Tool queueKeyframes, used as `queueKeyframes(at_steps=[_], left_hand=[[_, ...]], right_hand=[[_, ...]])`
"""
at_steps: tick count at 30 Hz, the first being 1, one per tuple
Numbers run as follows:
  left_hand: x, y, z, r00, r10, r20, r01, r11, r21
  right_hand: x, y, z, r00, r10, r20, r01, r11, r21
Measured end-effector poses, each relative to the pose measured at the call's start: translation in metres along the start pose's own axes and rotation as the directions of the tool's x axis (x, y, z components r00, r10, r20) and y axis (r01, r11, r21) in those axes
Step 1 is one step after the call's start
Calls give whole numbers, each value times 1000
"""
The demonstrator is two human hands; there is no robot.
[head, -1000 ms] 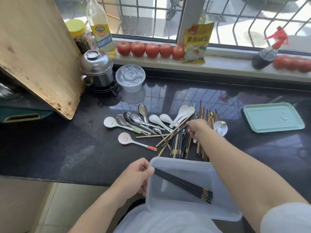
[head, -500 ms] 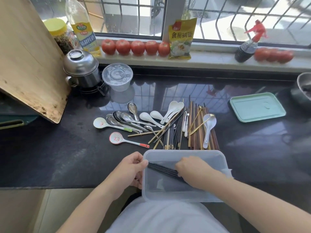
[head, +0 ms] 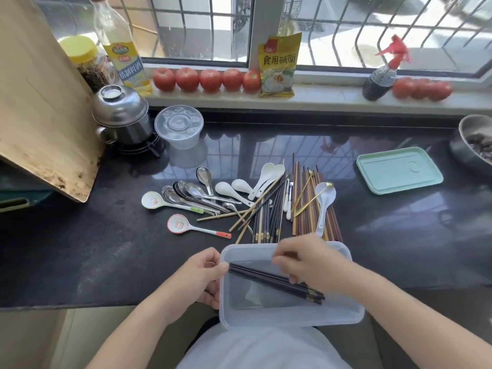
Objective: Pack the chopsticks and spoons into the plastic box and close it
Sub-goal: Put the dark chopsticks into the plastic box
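Left hand (head: 205, 275) clenched on the box (head: 343, 312) rim, right hand (head: 306, 265) grasping black chopsticks (head: 269, 279) inside it; overhanging the bench (head: 80, 249) edge, the box might tip.

A big wooden cutting board (head: 40, 102) leans at the left, its lower corner stained. Beside it sits a steel pot (head: 121, 115) with a domed lid, and just right of that a clear lidded tub (head: 179, 127). Along the windowsill (head: 332, 98) — an oil bottle (head: 119, 46), a yellow-capped jar (head: 85, 59), five tomatoes (head: 210, 79) in a row, a yellow packet (head: 278, 66), a dark spray bottle (head: 383, 73) with a red trigger, then more tomatoes (head: 422, 87). A metal bowl (head: 472, 142) peeks in at the far right of the black counter (head: 80, 249).
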State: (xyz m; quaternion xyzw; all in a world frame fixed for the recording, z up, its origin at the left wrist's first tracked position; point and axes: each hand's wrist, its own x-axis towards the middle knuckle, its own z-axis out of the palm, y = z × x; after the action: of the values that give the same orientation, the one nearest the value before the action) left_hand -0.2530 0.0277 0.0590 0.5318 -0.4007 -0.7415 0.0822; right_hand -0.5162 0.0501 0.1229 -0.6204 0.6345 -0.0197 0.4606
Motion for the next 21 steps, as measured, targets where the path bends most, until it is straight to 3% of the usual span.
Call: queueKeyframes(at_steps=[4, 6, 8, 10, 12, 15, 17, 19, 21], left_hand=[[-3, 10, -9, 996, -70, 63, 63, 992, 112], [7, 23, -18, 996, -88, 0, 87, 982, 168], [29, 38, -25, 989, -74, -132, 109, 954, 280], [63, 55, -22, 987, -64, -144, 136, 813, 566], [97, 70, -8, 989, -102, -103, 144, 596, 790], [135, 87, 18, 993, -56, -100, 110, 244, 964], [150, 86, 28, 995, -13, -95, 96, 53, 994], [159, 78, 32, 993, -1, -122, 122, 13, 992], [165, 74, 31, 987, 25, -160, 158, 77, 984]], right_hand=[[34, 25, -45, 947, 148, -284, -106, 981, 160], [70, 44, -53, 920, 284, -270, -262, 958, 113], [106, 54, -48, 906, 402, -135, -389, 914, 112], [133, 51, -36, 881, 473, 23, -473, 876, 96], [149, 45, -26, 839, 533, 109, -540, 840, 51], [164, 43, -15, 769, 614, 176, -616, 786, -52], [169, 43, -8, 758, 628, 177, -618, 778, -111], [172, 43, -4, 775, 613, 157, -596, 790, -141], [174, 44, -3, 786, 602, 141, -584, 797, -153]])
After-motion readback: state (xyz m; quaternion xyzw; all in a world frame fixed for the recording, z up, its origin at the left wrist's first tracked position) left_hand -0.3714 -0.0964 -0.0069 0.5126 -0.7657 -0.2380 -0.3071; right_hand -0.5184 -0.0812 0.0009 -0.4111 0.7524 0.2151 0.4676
